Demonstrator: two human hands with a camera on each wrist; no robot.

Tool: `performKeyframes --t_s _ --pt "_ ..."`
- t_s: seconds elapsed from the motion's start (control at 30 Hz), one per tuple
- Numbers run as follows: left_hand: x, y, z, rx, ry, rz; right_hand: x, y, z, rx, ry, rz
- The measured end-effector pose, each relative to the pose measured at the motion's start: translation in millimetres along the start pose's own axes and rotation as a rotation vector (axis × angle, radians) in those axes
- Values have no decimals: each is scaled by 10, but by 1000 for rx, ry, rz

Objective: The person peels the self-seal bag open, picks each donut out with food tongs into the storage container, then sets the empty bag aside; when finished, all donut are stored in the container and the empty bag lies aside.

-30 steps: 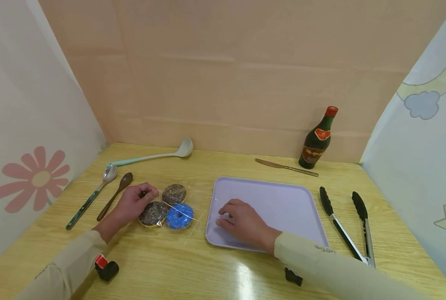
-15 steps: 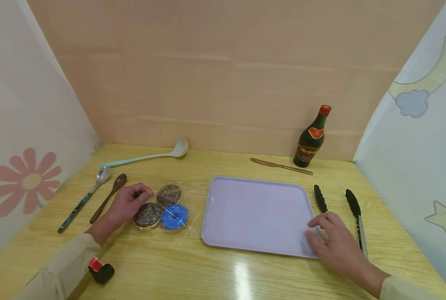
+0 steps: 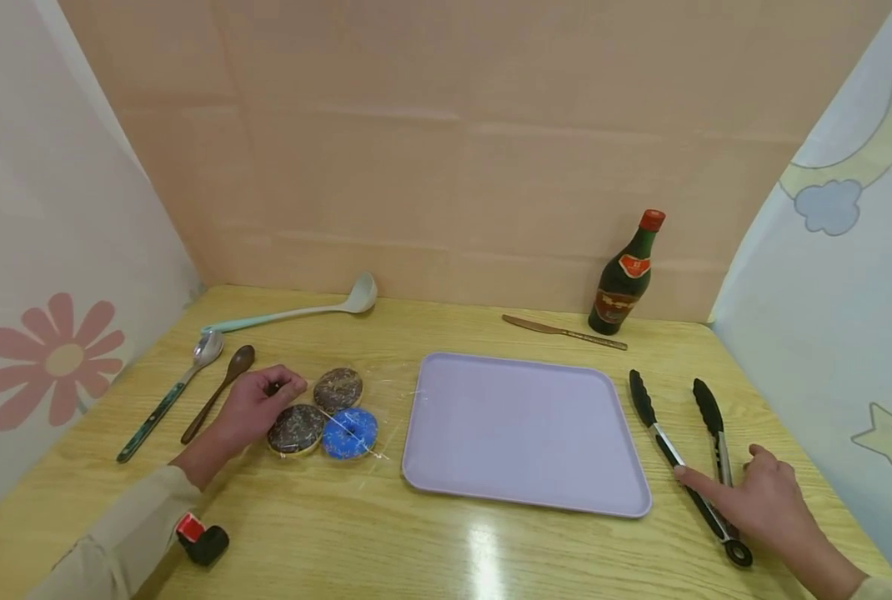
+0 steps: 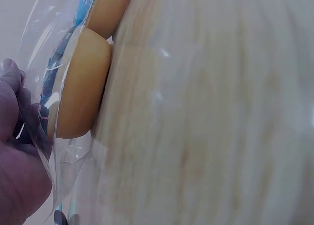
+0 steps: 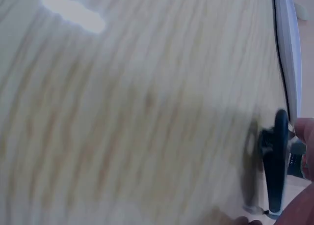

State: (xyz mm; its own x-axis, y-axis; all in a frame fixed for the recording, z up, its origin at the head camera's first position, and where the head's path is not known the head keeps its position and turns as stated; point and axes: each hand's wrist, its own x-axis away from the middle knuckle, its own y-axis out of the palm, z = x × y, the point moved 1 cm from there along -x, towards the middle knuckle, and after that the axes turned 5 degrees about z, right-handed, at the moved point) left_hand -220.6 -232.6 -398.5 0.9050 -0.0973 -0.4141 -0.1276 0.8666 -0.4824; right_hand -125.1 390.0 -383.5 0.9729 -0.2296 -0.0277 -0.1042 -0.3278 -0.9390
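Note:
My left hand (image 3: 254, 404) pinches the clear plastic bag (image 4: 54, 95) at its left side. The bag lies on the table round two brown sprinkled donuts (image 3: 296, 431) and a blue one (image 3: 356, 446). On the right, my right hand (image 3: 772, 508) spans the spread metal tongs (image 3: 668, 450) with black tips. Its thumb is extended at the left arm of the tongs; the other fingers lie beyond the right arm, loosely bent. In the right wrist view the tongs' handle end (image 5: 275, 166) shows beside that hand.
A lilac tray (image 3: 521, 433) lies between the hands. Behind it are a knife (image 3: 566, 332) and a dark green bottle (image 3: 620, 283). A ladle (image 3: 303, 312), a metal spoon (image 3: 168, 404) and a wooden spoon (image 3: 224, 387) lie at the left.
My right hand has swung from above the tray rightward to the tongs, its fingers spreading across them. My left hand stays at the bag. The head view has shifted slightly.

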Motion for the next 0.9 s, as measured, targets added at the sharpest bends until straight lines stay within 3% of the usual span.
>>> performKeyframes --t_s 0.1,0.37,0.77,0.9 --pt "-1 -2 9 3 -3 -2 -15 27 -21 4 -5 -49" --pt "0 11 43 12 -6 9 -66 15 -117 33 -66 -66" --pt "11 20 99 16 -1 16 -19 -8 -68 -21 -124 -8" --pt "30 5 277 -2 -4 22 1 -32 -156 -40 -173 25"
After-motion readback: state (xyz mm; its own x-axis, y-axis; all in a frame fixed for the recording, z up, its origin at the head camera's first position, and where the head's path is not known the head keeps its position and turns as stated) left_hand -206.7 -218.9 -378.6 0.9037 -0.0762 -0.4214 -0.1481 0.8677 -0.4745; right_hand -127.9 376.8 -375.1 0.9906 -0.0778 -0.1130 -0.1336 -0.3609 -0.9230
